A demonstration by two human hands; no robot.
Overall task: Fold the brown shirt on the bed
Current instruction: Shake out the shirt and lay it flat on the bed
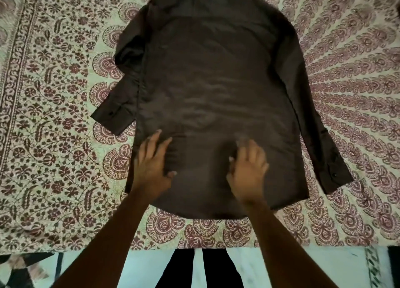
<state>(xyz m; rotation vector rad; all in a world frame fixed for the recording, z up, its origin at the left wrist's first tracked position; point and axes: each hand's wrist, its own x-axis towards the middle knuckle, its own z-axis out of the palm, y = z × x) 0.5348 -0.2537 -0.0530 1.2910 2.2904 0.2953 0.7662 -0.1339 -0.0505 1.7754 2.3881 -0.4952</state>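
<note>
The brown shirt [214, 97] lies spread flat, back side up, in the middle of the bed [54, 136], its collar end far from the person and its rounded hem at the near side. Both hands rest palm down on the lower part of the shirt: the left hand [152, 166] near the shirt's left side edge, fingers [155, 140] spread and flat, gripping nothing; the right hand [249, 168] just right of the shirt's middle, also flat with fingers loosely apart, though motion blur hides their tips. Some ripples of cloth sit between and above the hands. The sleeve on the shirt's left side [121, 88] is bent and bunched against the body, its buttoned cuff [112, 116] angled out onto the bedspread. The sleeve on the shirt's right side [311, 114] runs straight down along the body, its cuff [334, 175] lying beside the hem. Patterned bedspread shows bare all round the shirt, wide to its left and right, narrower below the hem, where the bed's near edge [303, 247] meets the pale floor [324, 268]. The person's dark trouser legs [216, 268] stand at that edge, below the hem.
</note>
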